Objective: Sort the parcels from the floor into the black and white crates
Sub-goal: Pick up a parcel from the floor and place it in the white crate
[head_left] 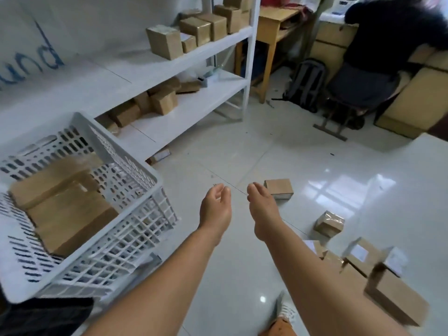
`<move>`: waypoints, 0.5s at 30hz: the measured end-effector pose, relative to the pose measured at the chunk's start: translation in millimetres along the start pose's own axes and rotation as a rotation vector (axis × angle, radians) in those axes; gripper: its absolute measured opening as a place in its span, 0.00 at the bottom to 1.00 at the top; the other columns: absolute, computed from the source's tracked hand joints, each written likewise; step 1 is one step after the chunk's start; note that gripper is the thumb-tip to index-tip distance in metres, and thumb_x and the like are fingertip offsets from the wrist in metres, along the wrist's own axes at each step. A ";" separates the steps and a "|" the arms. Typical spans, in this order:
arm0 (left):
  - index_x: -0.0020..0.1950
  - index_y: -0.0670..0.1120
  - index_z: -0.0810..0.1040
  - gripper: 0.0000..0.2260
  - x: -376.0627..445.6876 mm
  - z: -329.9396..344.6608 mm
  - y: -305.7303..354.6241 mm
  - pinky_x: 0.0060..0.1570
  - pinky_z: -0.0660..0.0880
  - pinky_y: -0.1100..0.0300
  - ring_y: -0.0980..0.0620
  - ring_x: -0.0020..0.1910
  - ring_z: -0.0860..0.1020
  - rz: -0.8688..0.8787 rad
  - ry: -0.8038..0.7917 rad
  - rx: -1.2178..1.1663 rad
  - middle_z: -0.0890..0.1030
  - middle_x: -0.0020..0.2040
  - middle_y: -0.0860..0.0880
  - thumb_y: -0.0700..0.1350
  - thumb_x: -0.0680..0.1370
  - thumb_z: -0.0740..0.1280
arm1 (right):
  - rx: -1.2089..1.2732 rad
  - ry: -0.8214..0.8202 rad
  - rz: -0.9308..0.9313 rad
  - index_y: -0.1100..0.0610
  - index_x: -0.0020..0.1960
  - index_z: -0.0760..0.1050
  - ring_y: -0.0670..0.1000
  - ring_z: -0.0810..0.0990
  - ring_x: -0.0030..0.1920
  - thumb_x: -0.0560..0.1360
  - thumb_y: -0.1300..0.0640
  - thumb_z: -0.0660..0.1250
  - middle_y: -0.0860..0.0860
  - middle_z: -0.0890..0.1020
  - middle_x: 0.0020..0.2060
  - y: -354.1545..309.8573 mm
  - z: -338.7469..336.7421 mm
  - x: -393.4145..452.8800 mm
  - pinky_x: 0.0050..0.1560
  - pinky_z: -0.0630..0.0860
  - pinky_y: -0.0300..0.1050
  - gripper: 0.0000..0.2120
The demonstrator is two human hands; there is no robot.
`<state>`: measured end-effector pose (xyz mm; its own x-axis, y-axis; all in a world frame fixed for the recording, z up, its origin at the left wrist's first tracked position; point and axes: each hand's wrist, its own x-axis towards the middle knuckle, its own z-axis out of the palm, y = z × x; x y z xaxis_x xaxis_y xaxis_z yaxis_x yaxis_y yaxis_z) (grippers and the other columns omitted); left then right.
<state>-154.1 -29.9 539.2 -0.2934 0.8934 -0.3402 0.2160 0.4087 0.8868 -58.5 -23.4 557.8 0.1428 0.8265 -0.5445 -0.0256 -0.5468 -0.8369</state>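
Parcels lie scattered on the glossy white floor: one small brown box just beyond the right hand, a tape-wrapped box nearer the right edge of the floor, and a cluster of larger labelled boxes at the lower right corner, blurred. More parcels sit inside the white crate, which stands at the left beside the white shelf unit. A strip of something black shows under the crate's near corner; whether it is the black crate I cannot tell.

Both hands reach forward over the bare floor, holding nothing. The left hand has its fingers loosely curled, palm turned inward; the right hand is likewise relaxed with fingers bent, close beside the left but not touching it.

The shelf unit carries further brown boxes on its upper and lower boards. At the far right a person in dark clothing sits at a wooden desk, with a grey backpack on the floor beside them.
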 end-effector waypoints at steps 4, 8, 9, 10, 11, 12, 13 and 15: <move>0.69 0.48 0.69 0.19 -0.2 71.7 2.7 0.57 0.69 0.59 0.49 0.63 0.73 -0.035 -0.110 0.030 0.75 0.66 0.47 0.54 0.81 0.56 | 0.039 0.103 0.053 0.60 0.65 0.71 0.57 0.75 0.57 0.80 0.53 0.56 0.58 0.76 0.55 8.5 -67.0 23.1 0.59 0.71 0.49 0.17; 0.69 0.49 0.69 0.19 0.7 146.9 3.9 0.59 0.69 0.58 0.49 0.64 0.73 -0.097 -0.187 0.042 0.75 0.67 0.47 0.54 0.81 0.56 | 0.116 0.172 0.100 0.52 0.69 0.69 0.50 0.73 0.56 0.80 0.50 0.57 0.50 0.75 0.56 20.3 -135.9 58.6 0.52 0.65 0.44 0.19; 0.70 0.49 0.69 0.19 1.3 165.5 4.8 0.58 0.69 0.58 0.48 0.64 0.73 -0.120 -0.205 0.048 0.74 0.67 0.47 0.54 0.81 0.56 | 0.129 0.188 0.114 0.52 0.69 0.69 0.49 0.72 0.55 0.80 0.51 0.57 0.49 0.75 0.55 22.4 -153.7 67.1 0.51 0.65 0.43 0.18; 0.71 0.49 0.68 0.19 2.1 183.7 5.5 0.57 0.68 0.58 0.48 0.64 0.73 -0.147 -0.222 0.052 0.74 0.67 0.47 0.54 0.82 0.55 | 0.136 0.196 0.130 0.52 0.68 0.70 0.49 0.72 0.54 0.80 0.51 0.57 0.50 0.75 0.54 24.4 -171.0 75.9 0.51 0.65 0.42 0.17; 0.71 0.49 0.68 0.19 3.5 202.1 5.9 0.56 0.68 0.58 0.49 0.62 0.73 -0.173 -0.233 0.058 0.74 0.67 0.47 0.54 0.82 0.55 | 0.141 0.202 0.148 0.51 0.68 0.70 0.49 0.72 0.54 0.80 0.51 0.57 0.50 0.75 0.54 27.5 -189.0 85.0 0.51 0.65 0.42 0.17; 0.71 0.49 0.68 0.19 5.2 219.7 5.9 0.54 0.67 0.58 0.51 0.59 0.73 -0.201 -0.241 0.065 0.74 0.67 0.48 0.54 0.82 0.55 | 0.145 0.212 0.159 0.52 0.68 0.70 0.50 0.72 0.55 0.80 0.52 0.57 0.50 0.75 0.54 31.2 -206.0 94.7 0.52 0.64 0.43 0.17; 0.71 0.49 0.68 0.19 7.0 233.1 5.5 0.53 0.67 0.58 0.52 0.57 0.72 -0.226 -0.244 0.073 0.74 0.66 0.48 0.54 0.82 0.55 | 0.147 0.227 0.168 0.52 0.68 0.70 0.50 0.73 0.55 0.80 0.52 0.57 0.49 0.75 0.53 35.1 -220.3 102.8 0.52 0.64 0.43 0.17; 0.70 0.49 0.69 0.19 14.6 261.8 1.0 0.53 0.66 0.58 0.53 0.56 0.72 -0.270 -0.247 0.092 0.74 0.64 0.49 0.54 0.82 0.55 | 0.148 0.266 0.208 0.54 0.66 0.72 0.52 0.73 0.53 0.80 0.52 0.57 0.50 0.75 0.50 44.7 -249.1 122.7 0.50 0.64 0.43 0.17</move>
<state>85.7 32.5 453.2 -0.1200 0.7648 -0.6330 0.2480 0.6405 0.7268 204.3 20.3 467.7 0.3710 0.6253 -0.6866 -0.2213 -0.6585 -0.7193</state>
